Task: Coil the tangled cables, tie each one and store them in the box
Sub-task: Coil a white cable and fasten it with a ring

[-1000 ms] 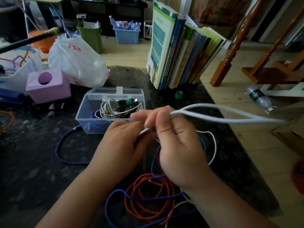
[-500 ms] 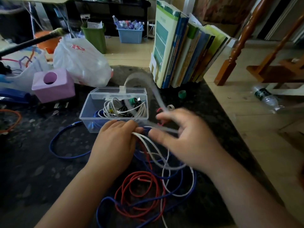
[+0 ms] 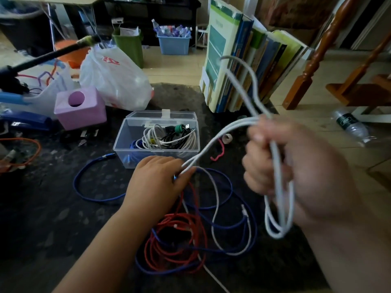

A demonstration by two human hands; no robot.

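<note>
Your right hand (image 3: 296, 166) grips white cable (image 3: 278, 187) loops; your left hand (image 3: 156, 182) pinches its strands. Both hover above the table's (image 3: 53, 208) front edge; clear box (image 3: 156, 142) just beyond.

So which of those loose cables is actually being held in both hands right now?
The white cable: it runs from the left hand up to the right hand. The red cable and blue cable lie on the table.

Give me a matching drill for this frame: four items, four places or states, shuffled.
Items:
1. white cable
2. red cable
3. clear plastic box
4. water bottle

Places or states:
A. lying on the wooden floor
B. coiled loosely on the dark tabletop
C. held in both hands, looped
D. lid open, cables inside

Pairs: 1-C, 2-B, 3-D, 4-A
</note>
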